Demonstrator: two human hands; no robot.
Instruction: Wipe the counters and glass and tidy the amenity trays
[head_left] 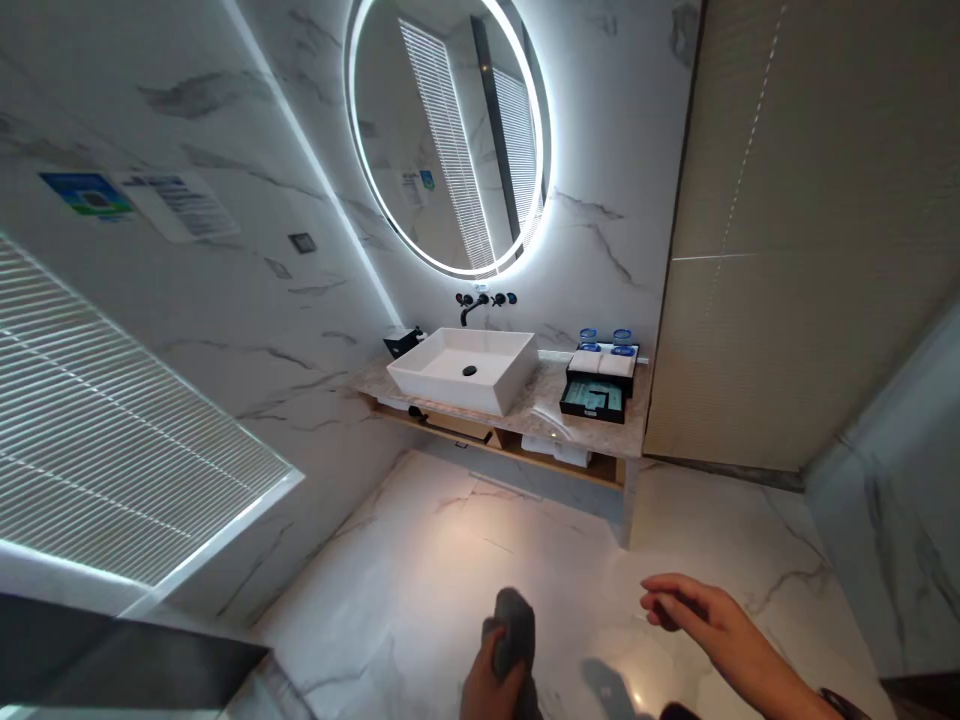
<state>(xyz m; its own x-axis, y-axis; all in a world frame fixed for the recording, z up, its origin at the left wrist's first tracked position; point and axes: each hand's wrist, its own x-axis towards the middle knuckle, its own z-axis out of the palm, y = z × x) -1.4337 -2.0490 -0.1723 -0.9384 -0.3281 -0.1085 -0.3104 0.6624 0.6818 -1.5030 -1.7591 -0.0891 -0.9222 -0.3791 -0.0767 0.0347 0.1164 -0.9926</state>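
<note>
My left hand [489, 680] is closed around a bundled dark grey cloth [514, 625] low in the middle of the view. The cloth hangs down past the lower edge. To its right, my right hand [690, 607] is held out over the floor with loosely bent fingers and nothing in it. A dark band circles that wrist. Both hands are in the air, well short of the washstand and its white basin [502, 385].
The stone counter [544, 385] carries a black tissue box [402, 342] and a black tray [592, 400] with glasses and white towels. Folded white towels [559, 450] lie on the shelf below. Above are a black wall tap [472, 308] and a lit round mirror [450, 130]. Blinds cover both sides.
</note>
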